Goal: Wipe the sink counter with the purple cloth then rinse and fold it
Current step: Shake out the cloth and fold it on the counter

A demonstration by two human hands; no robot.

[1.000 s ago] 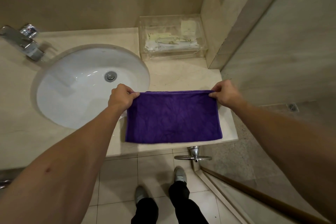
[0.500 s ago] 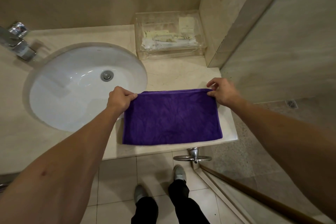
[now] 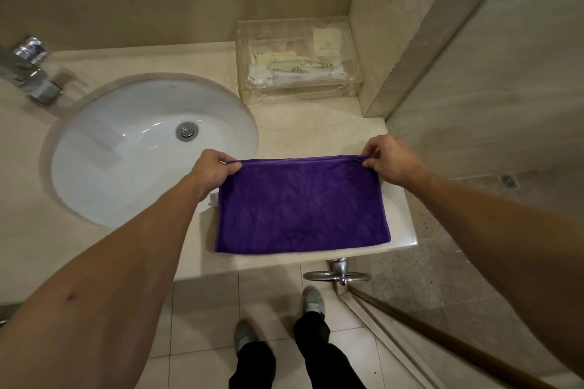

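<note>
The purple cloth [image 3: 301,205] lies folded as a flat rectangle on the beige sink counter [image 3: 316,129], right of the white basin [image 3: 104,167]. My left hand [image 3: 211,170] pinches the cloth's far left corner. My right hand [image 3: 390,159] pinches its far right corner. The far edge is stretched straight between the two hands and sits slightly raised. The cloth's near edge lies close to the counter's front edge.
A clear plastic box [image 3: 300,63] of toiletries stands at the back of the counter against the wall. A chrome tap [image 3: 30,73] is at the far left. A chrome door handle [image 3: 338,275] and a glass door sit below the counter's right corner.
Both hands keep their pinch on the far corners. The cloth stays flat on the counter, and the view has shifted slightly to the right.
</note>
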